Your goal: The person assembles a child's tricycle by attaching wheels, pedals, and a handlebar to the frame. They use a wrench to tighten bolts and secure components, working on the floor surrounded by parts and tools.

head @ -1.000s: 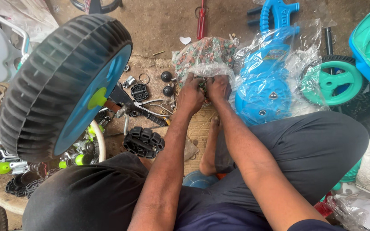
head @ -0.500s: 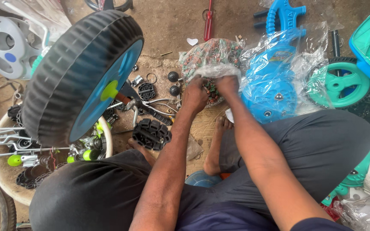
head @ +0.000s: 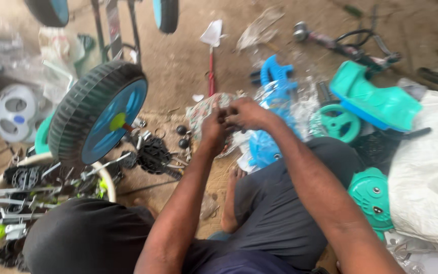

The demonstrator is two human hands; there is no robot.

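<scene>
So we're sitting on the dirt floor (head: 188,61) with both hands up in front of us, right in the middle of the scene. Our left hand (head: 213,129) and right hand (head: 247,112) are pressed close together, fingers pinched on a crinkly plastic bag (head: 201,114) with a printed pattern. There's something small and dark between the fingertips, but it's too blurry to tell what.

Just right of the bag is a blue plastic part (head: 269,147) wrapped in clear film, and further right a green steering wheel (head: 338,123) and a teal seat (head: 371,99). To the left stands a big black wheel (head: 97,114) with a blue hub, tilted up on its edge. Near it, black pedals (head: 153,155) and small bolts lie scattered. A red screwdriver (head: 210,71) lies on the far side.
</scene>
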